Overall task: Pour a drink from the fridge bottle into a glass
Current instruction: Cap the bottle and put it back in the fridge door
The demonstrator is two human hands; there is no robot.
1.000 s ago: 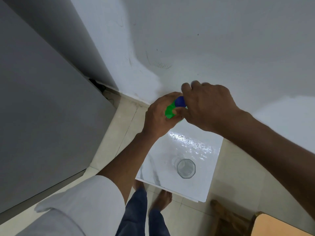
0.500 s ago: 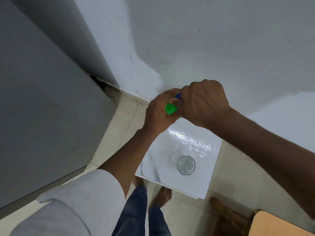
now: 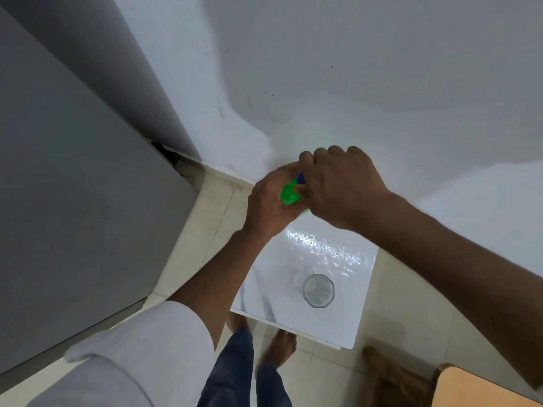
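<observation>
Fridge fills the left side, grey and tall, with the white wall behind. Below the person's arms sits a small white marble-look table; an empty glass stands upright near its right edge, toward the near corner. Over the table's far edge the left hand is wrapped tight round a green bottle — the right hand is closed over its blue cap, fingers pinched on it.

Grey fridge door, white wall, tiled floor, wooden stool.
</observation>
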